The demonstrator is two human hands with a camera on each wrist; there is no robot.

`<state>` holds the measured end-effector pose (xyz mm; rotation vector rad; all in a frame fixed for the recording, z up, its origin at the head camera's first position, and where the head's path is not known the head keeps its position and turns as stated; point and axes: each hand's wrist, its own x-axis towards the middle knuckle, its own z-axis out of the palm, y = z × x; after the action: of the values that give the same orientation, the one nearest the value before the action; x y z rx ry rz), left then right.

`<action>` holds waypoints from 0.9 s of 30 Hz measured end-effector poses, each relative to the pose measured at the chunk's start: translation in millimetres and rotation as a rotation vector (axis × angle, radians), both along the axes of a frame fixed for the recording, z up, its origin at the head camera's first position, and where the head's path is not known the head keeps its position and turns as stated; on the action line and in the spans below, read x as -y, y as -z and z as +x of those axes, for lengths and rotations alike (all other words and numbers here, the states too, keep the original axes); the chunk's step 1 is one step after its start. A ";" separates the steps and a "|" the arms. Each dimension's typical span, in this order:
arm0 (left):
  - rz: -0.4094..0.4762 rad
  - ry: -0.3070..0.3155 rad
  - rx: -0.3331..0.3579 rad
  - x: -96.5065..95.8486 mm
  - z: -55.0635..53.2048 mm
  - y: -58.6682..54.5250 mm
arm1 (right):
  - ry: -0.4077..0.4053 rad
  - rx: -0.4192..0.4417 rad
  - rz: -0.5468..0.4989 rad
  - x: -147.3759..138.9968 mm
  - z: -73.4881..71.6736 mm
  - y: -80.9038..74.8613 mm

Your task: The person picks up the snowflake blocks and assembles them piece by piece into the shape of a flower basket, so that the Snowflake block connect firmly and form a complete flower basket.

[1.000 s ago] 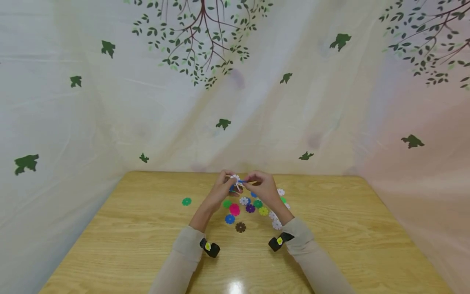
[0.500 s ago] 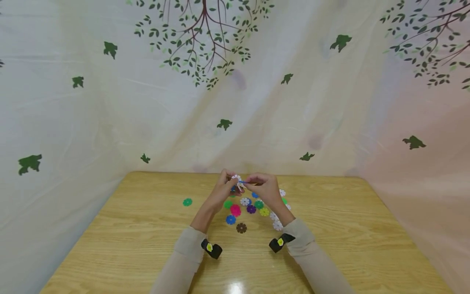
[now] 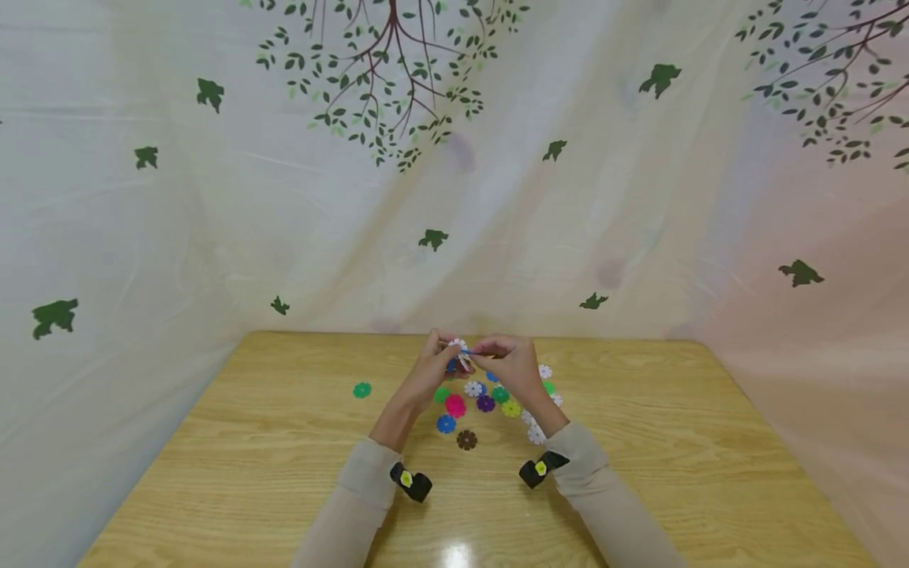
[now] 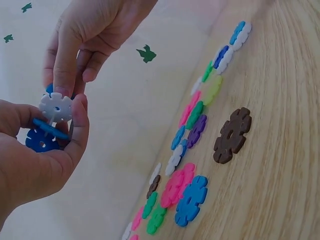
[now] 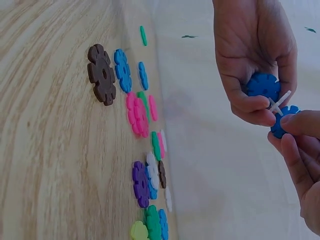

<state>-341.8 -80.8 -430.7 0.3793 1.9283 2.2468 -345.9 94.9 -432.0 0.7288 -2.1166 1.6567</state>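
In the right hand (image 3: 510,361), a pinched blue disc (image 5: 277,128)

White disc (image 3: 458,345) in left hand (image 3: 429,368), blue piece (image 3: 467,352) in right hand (image 3: 513,363)

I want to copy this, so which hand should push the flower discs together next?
Probably the right hand: it pinches one blue notched disc beside the blue-and-white disc cluster that the left hand grips, so the right could push while the left steadies.
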 end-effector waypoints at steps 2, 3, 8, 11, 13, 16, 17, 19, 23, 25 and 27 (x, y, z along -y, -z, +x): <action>0.001 0.005 0.001 -0.4 -0.9 0.2 | -0.004 0.010 0.001 -0.3 3.9 -5.1; 0.002 0.008 0.002 -0.5 -1.2 0.1 | -0.005 0.020 0.004 -0.5 6.7 -9.1; 0.005 -0.015 0.017 0.4 -1.2 -1.6 | -0.016 0.068 0.008 -1.4 8.6 -15.4; 0.032 -0.055 0.039 0.6 -0.8 -1.8 | -0.009 0.091 -0.013 -1.2 -1.4 -4.1; 0.061 -0.083 0.052 0.1 -0.9 -1.5 | -0.006 0.107 -0.013 0.0 -2.4 -2.2; 0.088 -0.136 0.055 -1.2 -1.9 -0.6 | -0.010 0.119 0.012 1.7 -2.3 -0.4; 0.099 -0.156 0.054 -1.6 -2.3 0.1 | -0.012 0.116 0.022 2.0 -2.5 0.3; 0.115 -0.198 0.058 -2.3 -3.1 1.1 | -0.019 0.105 0.036 2.2 -2.4 1.0; 0.126 -0.259 0.063 -3.0 -2.9 1.8 | -0.047 0.085 0.056 2.4 -2.8 1.3; 0.106 -0.278 0.065 -2.7 -2.8 2.1 | -0.061 0.090 0.080 2.3 -2.7 0.5; 0.089 -0.296 0.069 -2.4 -2.8 2.0 | -0.081 0.110 0.112 1.5 -2.1 -0.3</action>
<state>-344.6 -78.4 -432.7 0.0252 1.9651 2.4937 -347.9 93.5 -431.6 0.7831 -2.3007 1.6660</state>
